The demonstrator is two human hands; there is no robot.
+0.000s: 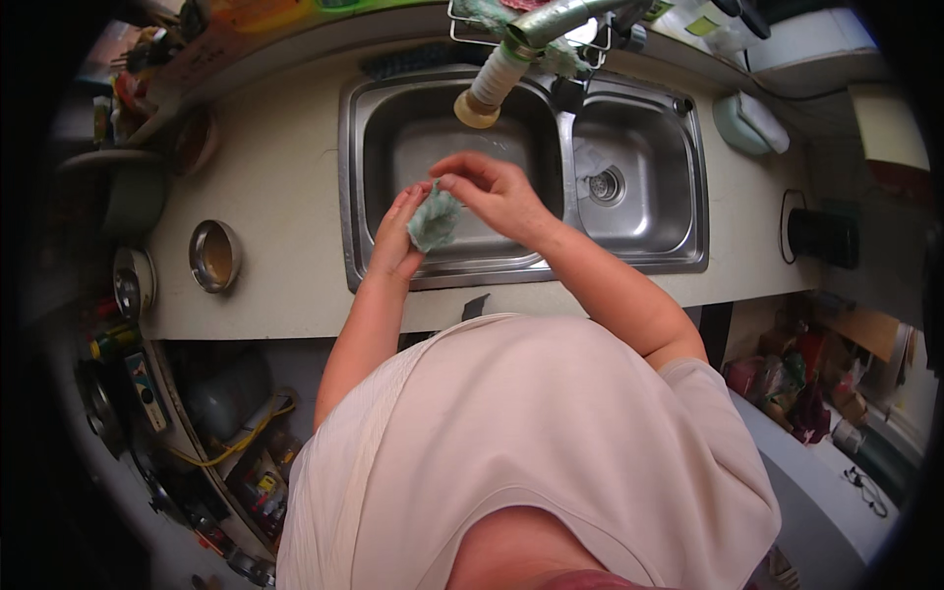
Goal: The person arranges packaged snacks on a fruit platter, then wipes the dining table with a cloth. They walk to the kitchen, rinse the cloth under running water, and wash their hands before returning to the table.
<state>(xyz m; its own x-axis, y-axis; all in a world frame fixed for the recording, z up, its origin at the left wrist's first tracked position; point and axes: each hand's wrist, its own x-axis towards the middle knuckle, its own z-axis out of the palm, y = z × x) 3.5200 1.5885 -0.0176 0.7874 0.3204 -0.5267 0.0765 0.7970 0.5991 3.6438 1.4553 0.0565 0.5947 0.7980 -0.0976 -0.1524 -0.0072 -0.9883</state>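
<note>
A crumpled pale green cloth (434, 221) rests in my left hand (392, 240), held above the near left part of the large sink basin (413, 140). The thumb and fingertips of my right hand (498, 193) meet at the cloth's upper end and seem to pinch it. Beyond my hands, the faucet (549, 26) reaches in from the back, with a white ribbed hose and a yellowish spout end (477, 110) hanging over the basin. A few small wet marks show on the basin's steel.
To the right is a smaller basin (641, 214) with a drain strainer (605, 186). A steel bowl (214, 256) with brownish contents stands on the left counter (287, 221). Behind the faucet hangs a wire rack (472, 38) with cloths. A pale green container (745, 125) sits at the right.
</note>
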